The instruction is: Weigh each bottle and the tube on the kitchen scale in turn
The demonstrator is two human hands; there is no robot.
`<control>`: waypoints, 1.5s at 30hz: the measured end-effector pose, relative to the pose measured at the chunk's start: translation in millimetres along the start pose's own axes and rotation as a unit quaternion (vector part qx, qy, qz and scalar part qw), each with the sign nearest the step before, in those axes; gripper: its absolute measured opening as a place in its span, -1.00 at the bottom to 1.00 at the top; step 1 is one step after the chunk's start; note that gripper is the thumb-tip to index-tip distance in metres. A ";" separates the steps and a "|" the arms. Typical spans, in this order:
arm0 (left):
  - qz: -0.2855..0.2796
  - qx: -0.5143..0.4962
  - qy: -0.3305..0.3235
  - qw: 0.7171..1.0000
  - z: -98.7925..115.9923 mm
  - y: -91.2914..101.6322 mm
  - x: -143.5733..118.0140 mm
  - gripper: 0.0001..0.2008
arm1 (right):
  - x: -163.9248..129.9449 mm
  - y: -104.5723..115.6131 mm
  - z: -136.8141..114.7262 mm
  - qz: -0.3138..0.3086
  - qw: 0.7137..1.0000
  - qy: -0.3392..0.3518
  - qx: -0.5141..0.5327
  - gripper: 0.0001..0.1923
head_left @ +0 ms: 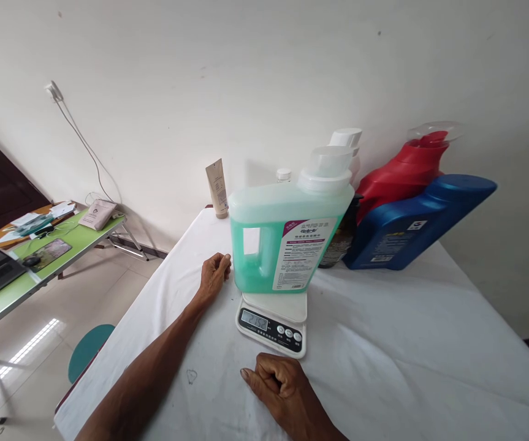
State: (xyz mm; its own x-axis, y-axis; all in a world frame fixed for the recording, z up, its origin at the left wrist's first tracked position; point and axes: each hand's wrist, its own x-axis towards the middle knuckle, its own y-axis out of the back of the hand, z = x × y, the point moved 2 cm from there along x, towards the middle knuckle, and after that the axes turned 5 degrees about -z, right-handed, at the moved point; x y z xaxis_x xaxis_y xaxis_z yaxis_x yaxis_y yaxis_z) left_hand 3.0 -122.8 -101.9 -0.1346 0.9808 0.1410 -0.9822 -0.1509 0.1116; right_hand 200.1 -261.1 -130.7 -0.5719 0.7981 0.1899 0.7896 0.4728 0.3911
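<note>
Head view: a large translucent plastic jug of green liquid with a white cap and a built-in handle (287,239) stands upright on a small white digital kitchen scale (273,321), which sits near the middle of a table covered in white cloth (384,343). The scale's display faces the camera and is lit, though its digits are too small to read surely. The left hand (213,275) lies at about nine o'clock from the jug, its forearm stretched long across the cloth from the lower left; the fingers are curled in loosely, knuckles toward the jug's handle side, just beside it, holding nothing; whether they touch the jug I cannot tell. The right hand (276,383) rests on the cloth at six o'clock from the scale, close to its front edge but apart from it, wrist bent inward, fingers folded under into a loose fist, gripping nothing. At about two o'clock from the jug a dark blue plastic bottle (411,223) leans back, with a red plastic bottle under a clear cap (402,171) behind it. At eleven o'clock a beige squeeze tube (217,188) stands on its cap by the wall. Far off at nine o'clock is a green folding table (38,269) strewn with papers.
</note>
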 end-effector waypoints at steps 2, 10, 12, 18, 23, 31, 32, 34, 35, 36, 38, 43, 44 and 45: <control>0.000 0.003 -0.001 1.000 -0.1 0.1 -0.4 -0.50 | -0.1 0.0 0.0 0.001 1.000 0.001 -0.001 -0.49; 0.002 0.003 0.000 1.000 -2.6 0.5 1.0 -0.50 | -1.1 -0.8 -1.0 0.004 1.000 0.003 -0.001 -0.49; 0.001 0.005 0.001 1.000 -2.1 0.4 1.2 -0.50 | -0.9 -0.6 -0.8 0.005 1.000 0.004 -0.002 -0.49; -0.002 0.022 -0.002 1.000 -1.9 0.6 1.4 -0.53 | 0.3 0.3 -1.0 0.003 1.000 0.004 -0.001 -0.49; -0.005 0.025 -0.001 1.000 -2.7 0.9 0.9 -0.55 | -0.2 1.4 -3.0 0.002 1.000 0.004 0.000 -0.49; -0.006 0.016 0.004 1.000 -1.2 0.3 0.6 -0.54 | -0.3 0.8 -2.8 0.003 1.000 0.007 0.001 -0.49; -0.006 0.016 0.002 1.000 -1.6 0.3 0.8 -0.55 | -0.4 0.4 -2.6 0.003 1.000 0.008 0.000 -0.48; -0.006 0.019 0.000 1.000 -2.3 0.4 1.0 -0.56 | -0.6 -0.3 -2.3 0.004 1.000 0.009 0.001 -0.49; -0.005 0.021 0.000 1.000 -2.4 0.5 1.0 -0.56 | -0.7 -0.5 -2.1 0.003 1.000 0.008 0.001 -0.49; -0.004 0.022 0.001 1.000 -2.2 0.5 0.8 -0.56 | -0.8 -0.7 -2.0 0.003 1.000 0.007 0.002 -0.49; -0.003 0.023 0.003 1.000 -0.8 0.5 0.0 -0.56 | -0.8 -0.6 -1.6 0.001 1.000 0.004 0.004 -0.49; -0.002 0.014 0.006 1.000 2.4 -0.1 -1.3 -0.50 | 0.3 1.1 -1.7 -0.003 1.000 0.001 0.001 -0.49; -0.002 0.011 0.007 1.000 1.4 -0.2 -1.0 -0.48 | 0.5 1.4 -1.9 -0.003 1.000 0.000 0.001 -0.49; -0.001 0.008 0.010 1.000 -0.1 -0.4 -0.5 -0.46 | 0.6 1.6 -2.1 -0.004 1.000 -0.001 0.001 -0.49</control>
State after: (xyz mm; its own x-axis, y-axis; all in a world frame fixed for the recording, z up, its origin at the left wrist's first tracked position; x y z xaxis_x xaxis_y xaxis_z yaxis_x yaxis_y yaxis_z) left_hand 3.4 -123.2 -102.1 -0.1361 0.9832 0.1214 -0.9802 -0.1514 0.1273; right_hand 200.5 -260.7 -128.1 -0.5783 0.7948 0.1841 0.7850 0.4806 0.3908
